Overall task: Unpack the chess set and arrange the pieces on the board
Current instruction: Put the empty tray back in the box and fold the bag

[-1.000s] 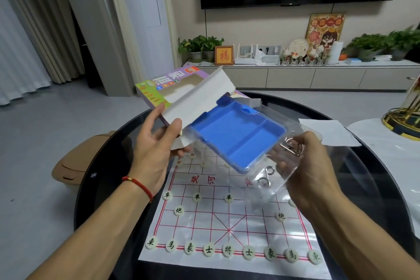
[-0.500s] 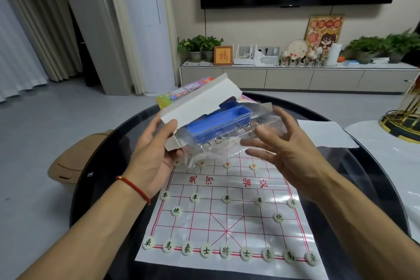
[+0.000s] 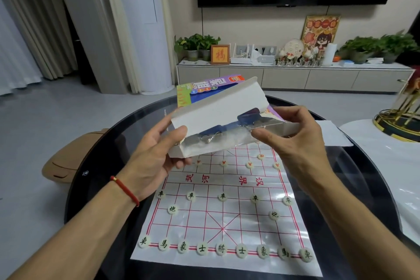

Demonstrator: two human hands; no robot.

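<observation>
My left hand [image 3: 156,152] grips the open end of the chess set's cardboard box [image 3: 218,107], held above the far half of the board. A blue tray in a clear plastic shell [image 3: 227,134] sits almost fully inside the box. My right hand [image 3: 293,138] pinches the tray's clear plastic edge at the box mouth. The paper board [image 3: 227,218] lies flat on the table with round pale pieces [image 3: 221,249] set along the near row and on the pawn and cannon points. Red-lettered pieces [image 3: 250,164] stand beyond the river, partly hidden by the box.
The board lies on a round dark glass table [image 3: 95,188]. A white sheet of paper [image 3: 334,134] rests at the table's far right. A gold stand [image 3: 400,123] on a white surface is at the right. A tan seat [image 3: 66,166] is at the left.
The blue tray has slid from well outside the box to almost fully inside. My right hand moved from under the tray to its edge at the box mouth.
</observation>
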